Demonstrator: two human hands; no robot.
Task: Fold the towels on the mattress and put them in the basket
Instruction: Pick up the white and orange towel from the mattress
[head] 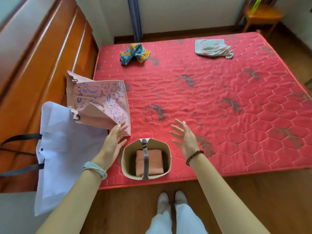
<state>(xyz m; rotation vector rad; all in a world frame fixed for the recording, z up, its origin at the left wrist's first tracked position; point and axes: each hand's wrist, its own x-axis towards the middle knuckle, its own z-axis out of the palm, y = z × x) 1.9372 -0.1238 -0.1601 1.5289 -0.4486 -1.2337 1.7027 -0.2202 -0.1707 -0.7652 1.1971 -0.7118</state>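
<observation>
A beige basket (125, 159) with a dark strap handle stands on the near edge of the red mattress (211, 102). A folded salmon towel (152, 162) lies inside it. My left hand (114, 141) hovers open just left of the basket, fingers straight. Right of the basket my right hand (184, 135) is raised with fingers spread and holds nothing. A crumpled blue and orange towel (134, 54) lies at the mattress's far left. At the far right a pale grey-white towel (213, 48) lies loosely bunched.
A pink printed tote bag (99, 97) and a lavender bag (67, 149) with dark straps lie at the mattress's left edge. A wooden headboard (42, 65) runs along the left. A wooden chair (263, 16) stands at the far right. My feet (172, 198) are on the wood floor.
</observation>
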